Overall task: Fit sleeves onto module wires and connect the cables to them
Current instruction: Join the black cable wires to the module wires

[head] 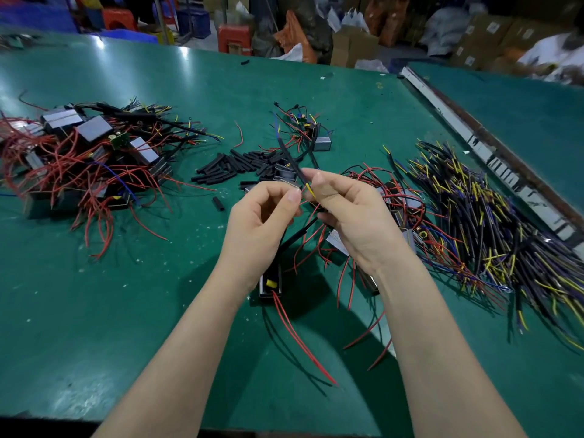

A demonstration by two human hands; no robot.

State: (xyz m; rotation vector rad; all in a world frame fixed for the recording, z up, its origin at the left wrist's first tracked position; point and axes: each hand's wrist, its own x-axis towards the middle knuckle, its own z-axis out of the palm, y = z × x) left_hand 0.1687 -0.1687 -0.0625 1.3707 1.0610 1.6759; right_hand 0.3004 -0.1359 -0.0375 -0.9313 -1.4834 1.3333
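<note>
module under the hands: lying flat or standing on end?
Cannot tell for sure. The module sits on the green table mostly hidden by the left hand; only its open end with a yellow part and red wires shows.

Assembly workshop: green workbench (94, 279), wire heaps (474, 222), stacked cartons (493, 36), plastic stools (235, 37).

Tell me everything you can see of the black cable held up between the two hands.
The black cable is thin with a dull, rubbery-looking jacket. It slants up and away over the sleeve pile, its far end showing blue and yellow cores. Its near end shows a yellow core, pinched by the right hand. The left hand pinches close beside it; what it holds is unclear.
</note>
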